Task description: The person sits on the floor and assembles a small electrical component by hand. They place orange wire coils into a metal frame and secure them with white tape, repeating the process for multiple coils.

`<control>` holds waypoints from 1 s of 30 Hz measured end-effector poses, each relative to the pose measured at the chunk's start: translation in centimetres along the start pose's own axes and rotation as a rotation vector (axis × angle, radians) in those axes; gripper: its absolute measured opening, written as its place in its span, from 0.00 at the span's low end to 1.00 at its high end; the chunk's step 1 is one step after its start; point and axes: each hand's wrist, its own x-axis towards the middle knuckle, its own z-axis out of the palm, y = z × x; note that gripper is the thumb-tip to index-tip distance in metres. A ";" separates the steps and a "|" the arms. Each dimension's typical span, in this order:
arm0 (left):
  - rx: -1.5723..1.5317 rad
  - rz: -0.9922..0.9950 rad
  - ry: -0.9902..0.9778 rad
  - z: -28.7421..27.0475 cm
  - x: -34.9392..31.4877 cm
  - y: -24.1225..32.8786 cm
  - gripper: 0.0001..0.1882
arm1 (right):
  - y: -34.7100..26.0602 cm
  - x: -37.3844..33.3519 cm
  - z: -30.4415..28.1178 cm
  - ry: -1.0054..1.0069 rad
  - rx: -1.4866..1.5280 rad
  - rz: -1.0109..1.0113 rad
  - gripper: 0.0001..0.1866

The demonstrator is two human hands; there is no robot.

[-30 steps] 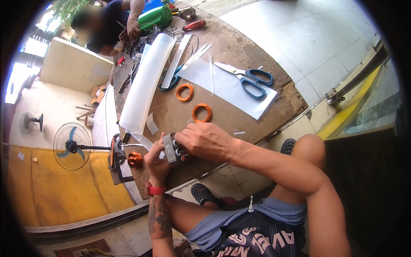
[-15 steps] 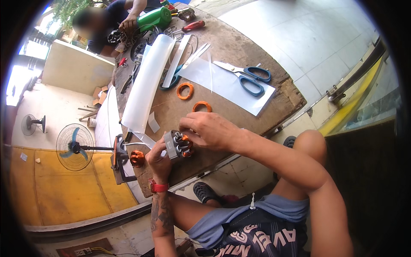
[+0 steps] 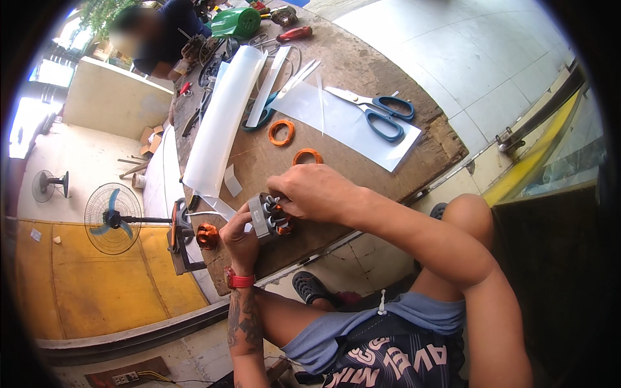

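Note:
My left hand (image 3: 239, 238) is closed round the side of a motor stator (image 3: 260, 217), a grey metal core with orange copper coils showing at its open end. It is held over the near end of the wooden table. My right hand (image 3: 310, 192) has its fingers bent together at the stator's coil end; the fingertips are partly hidden, and what they pinch, if anything, I cannot make out. Just beyond this hand lies a ring of orange wire (image 3: 307, 156), with a second wire ring (image 3: 281, 132) farther off. A bundle of orange coils (image 3: 207, 236) sits left of my left hand.
Blue-handled scissors (image 3: 383, 115) lie on a clear plastic sheet (image 3: 349, 123); another pair (image 3: 259, 117) is beside it. A rolled plastic sheet (image 3: 223, 126) runs along the table. Far off are a green housing (image 3: 237, 23), a red screwdriver (image 3: 294, 34) and a co-worker. A fan (image 3: 112, 218) stands left.
My right hand has shifted slightly at the stator's coil end. At the far end, the co-worker's hand has come away from the green housing.

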 end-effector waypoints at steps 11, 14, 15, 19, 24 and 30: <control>-0.139 -0.060 -0.036 0.1 -0.1 -0.4 0.16 | 0.8 0.5 -0.3 -0.056 0.181 0.048 0.10; -0.121 -0.069 -0.032 0.1 -0.2 -0.2 0.16 | 0.7 -0.2 -0.4 0.077 0.250 -0.015 0.09; -0.127 -0.070 -0.030 0.1 -0.2 -0.2 0.16 | 0.8 -0.4 -0.4 0.069 0.246 -0.010 0.09; -0.136 -0.043 -0.026 0.1 0.0 0.0 0.16 | 0.5 -0.4 -0.8 0.007 0.233 0.023 0.09; -0.117 -0.022 -0.021 0.2 0.1 0.0 0.15 | 0.2 0.1 -0.8 -0.033 0.125 0.024 0.09; -0.119 -0.004 -0.063 0.1 0.0 -0.1 0.18 | 0.2 0.4 0.1 -0.028 0.016 -0.027 0.09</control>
